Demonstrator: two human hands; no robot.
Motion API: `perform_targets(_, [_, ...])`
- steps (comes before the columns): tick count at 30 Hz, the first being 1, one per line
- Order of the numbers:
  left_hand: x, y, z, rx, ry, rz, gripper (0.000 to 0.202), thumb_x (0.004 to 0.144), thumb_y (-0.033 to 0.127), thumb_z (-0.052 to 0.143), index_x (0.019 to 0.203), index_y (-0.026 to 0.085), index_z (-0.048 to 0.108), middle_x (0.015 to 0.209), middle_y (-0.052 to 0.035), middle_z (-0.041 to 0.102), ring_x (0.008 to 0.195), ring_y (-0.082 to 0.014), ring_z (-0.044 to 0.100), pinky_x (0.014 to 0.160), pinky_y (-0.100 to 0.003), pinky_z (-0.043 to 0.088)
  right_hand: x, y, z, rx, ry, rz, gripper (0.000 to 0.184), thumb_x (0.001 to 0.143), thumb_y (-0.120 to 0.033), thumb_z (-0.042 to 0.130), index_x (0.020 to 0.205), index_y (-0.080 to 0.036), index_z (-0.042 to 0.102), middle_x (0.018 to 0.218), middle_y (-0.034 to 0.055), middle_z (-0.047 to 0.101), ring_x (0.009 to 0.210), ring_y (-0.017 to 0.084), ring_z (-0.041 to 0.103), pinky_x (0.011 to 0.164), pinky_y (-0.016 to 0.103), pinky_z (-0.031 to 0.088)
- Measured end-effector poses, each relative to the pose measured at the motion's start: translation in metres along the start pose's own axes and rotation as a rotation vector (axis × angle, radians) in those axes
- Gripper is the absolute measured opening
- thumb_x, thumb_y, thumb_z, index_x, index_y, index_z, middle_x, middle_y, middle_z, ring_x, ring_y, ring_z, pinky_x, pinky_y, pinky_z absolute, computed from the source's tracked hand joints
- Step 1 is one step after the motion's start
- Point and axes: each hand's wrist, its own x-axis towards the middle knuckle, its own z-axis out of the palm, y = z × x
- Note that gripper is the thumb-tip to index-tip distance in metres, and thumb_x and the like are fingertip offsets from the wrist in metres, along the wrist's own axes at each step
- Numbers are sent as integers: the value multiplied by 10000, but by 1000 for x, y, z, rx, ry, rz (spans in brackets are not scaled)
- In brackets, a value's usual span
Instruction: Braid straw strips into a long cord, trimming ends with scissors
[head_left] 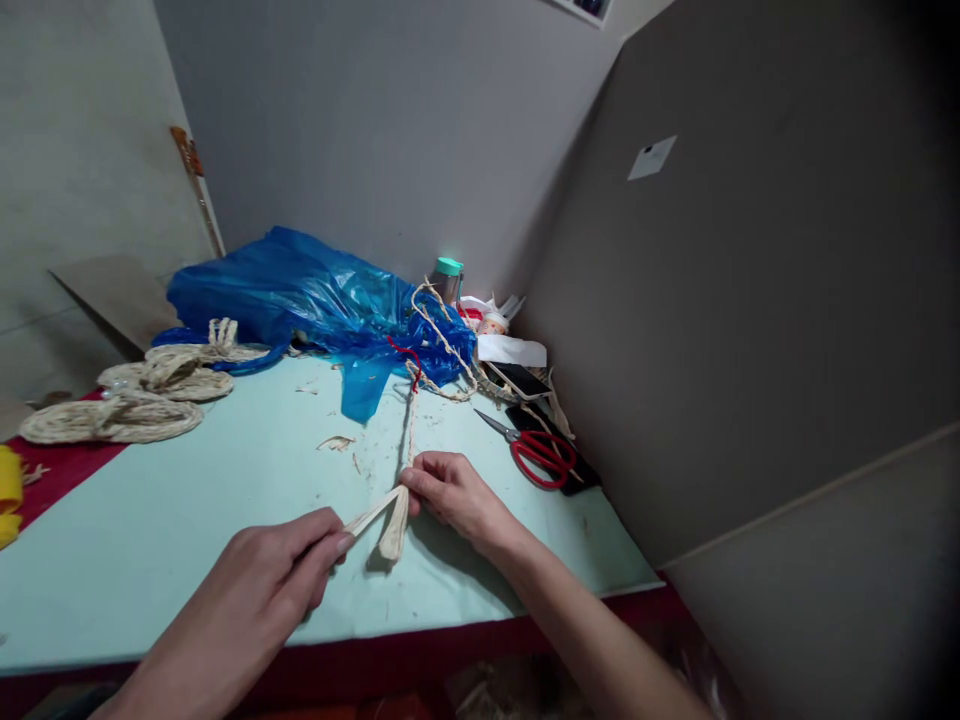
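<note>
My left hand pinches the husk strip shut near the bench's front edge. My right hand, just beside it, grips the braided cord, which runs toward the far edge.

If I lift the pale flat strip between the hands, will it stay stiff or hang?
Probably floppy: the strip droops below the right hand. Likely light, since the left hand pinches it with fingertips only. It may fray: scraps lie on the table.
</note>
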Motion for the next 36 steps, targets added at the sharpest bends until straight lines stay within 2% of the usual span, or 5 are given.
perform_targets(9, [-7,3,3,-103,-69,65,420,896,517,399,609,250,551,592,-8,613,602,-198,575,623,-266,407,1,2,0,-10,8,-35,321,877,-350,564,618,-162,533,524,-45,453,475,68,299,473,223,211])
perform_targets(16, [34,25,-17,-224,56,57,287,839,504,570,940,251,661,1042,-53,689,1019,-274,601,870,-303,408,-1,3,-5,71,-67,-53,352,870,-445,595,665,-169,522,531,-66,390,464,67,256,455,227,175])
perform_targets(20, [67,26,-5,-496,-165,33,339,790,403,648,1053,190,643,844,-56,683,932,-273,624,769,-321,463,-1,3,-5,100,-89,-77,371,836,-501,633,713,-175,507,616,-48,460,493,67,296,465,218,201])
perform_targets(25, [86,20,1,-742,-430,26,397,721,305,732,1074,146,643,886,-59,685,874,-227,634,820,-342,467,-3,1,-5,130,-78,-62,348,805,-467,667,756,-188,464,627,-55,481,498,67,314,467,210,220])
perform_targets(36, [89,18,-5,-592,-354,7,499,650,276,713,1102,129,562,601,74,531,558,-115,420,558,-249,290,-6,-2,-6,107,-42,-2,180,784,-218,576,923,-195,463,598,-101,379,492,61,258,459,200,195])
